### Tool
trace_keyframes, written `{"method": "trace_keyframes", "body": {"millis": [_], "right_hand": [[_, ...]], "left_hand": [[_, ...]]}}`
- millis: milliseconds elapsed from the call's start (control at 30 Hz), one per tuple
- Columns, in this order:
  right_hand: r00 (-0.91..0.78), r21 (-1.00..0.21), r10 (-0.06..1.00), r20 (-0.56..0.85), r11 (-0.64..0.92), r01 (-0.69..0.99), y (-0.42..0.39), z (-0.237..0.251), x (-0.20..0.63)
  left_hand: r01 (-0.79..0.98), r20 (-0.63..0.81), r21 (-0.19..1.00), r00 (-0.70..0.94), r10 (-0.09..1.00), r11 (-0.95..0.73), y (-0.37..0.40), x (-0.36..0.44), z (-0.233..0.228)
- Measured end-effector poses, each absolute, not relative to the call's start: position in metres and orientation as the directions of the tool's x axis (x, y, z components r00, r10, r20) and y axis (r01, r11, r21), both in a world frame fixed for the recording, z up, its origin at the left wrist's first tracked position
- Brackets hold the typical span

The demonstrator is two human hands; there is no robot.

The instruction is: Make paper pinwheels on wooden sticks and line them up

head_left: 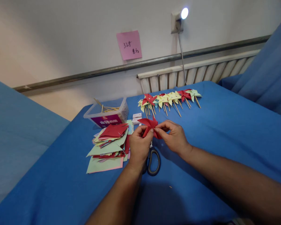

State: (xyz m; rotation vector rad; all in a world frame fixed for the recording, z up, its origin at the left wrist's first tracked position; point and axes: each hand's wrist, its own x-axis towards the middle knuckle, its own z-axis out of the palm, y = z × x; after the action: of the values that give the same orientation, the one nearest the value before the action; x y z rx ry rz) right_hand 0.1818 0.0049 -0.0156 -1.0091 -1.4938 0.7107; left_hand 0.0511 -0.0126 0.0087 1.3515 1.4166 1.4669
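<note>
Pinching a red paper pinwheel [150, 125] between them, both hands meet just above the blue tablecloth [213, 131]. The left hand [139, 145] presses thumb and fingers together on the pinwheel's lower left side, while the right hand [174, 136] nips its right side between thumb and fingertips. The pinwheel is held in the air, near the middle of the table, its folded points spreading up and to the left.

Directly below the hands, a pair of scissors [153, 161] with dark handles lies on the cloth, partly hidden by the left wrist. Just left of the left hand sits a loose stack of paper squares [109, 147], red, green and pink. Behind that stack stands a clear plastic box [107, 112] with thin wooden sticks inside. Farther back, a row of finished pinwheels [170, 98] on sticks lies across the table near the radiator [201, 70]. A pink note [129, 44] is stuck on the wall.
</note>
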Motion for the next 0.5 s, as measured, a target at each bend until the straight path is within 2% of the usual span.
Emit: {"method": "trace_keyframes", "body": {"millis": [267, 367, 500], "right_hand": [[0.012, -0.877, 0.897, 0.441, 0.428, 0.221, 0.0037, -0.0144, 0.181], [0.002, -0.878, 0.9, 0.436, 0.425, 0.222, 0.0029, -0.0143, 0.1809], [0.006, -0.912, 0.922, 0.387, 0.382, 0.149, 0.0042, -0.0157, 0.1798]], "left_hand": [[0.48, 0.386, 0.842, -0.216, 0.897, -0.246, -0.0188, 0.0534, 0.0119], [0.513, 0.417, 0.816, -0.202, 0.886, -0.267, -0.0203, 0.0549, 0.0133], [0.46, 0.381, 0.853, -0.228, 0.896, -0.245, -0.0199, 0.0558, 0.0136]]}}
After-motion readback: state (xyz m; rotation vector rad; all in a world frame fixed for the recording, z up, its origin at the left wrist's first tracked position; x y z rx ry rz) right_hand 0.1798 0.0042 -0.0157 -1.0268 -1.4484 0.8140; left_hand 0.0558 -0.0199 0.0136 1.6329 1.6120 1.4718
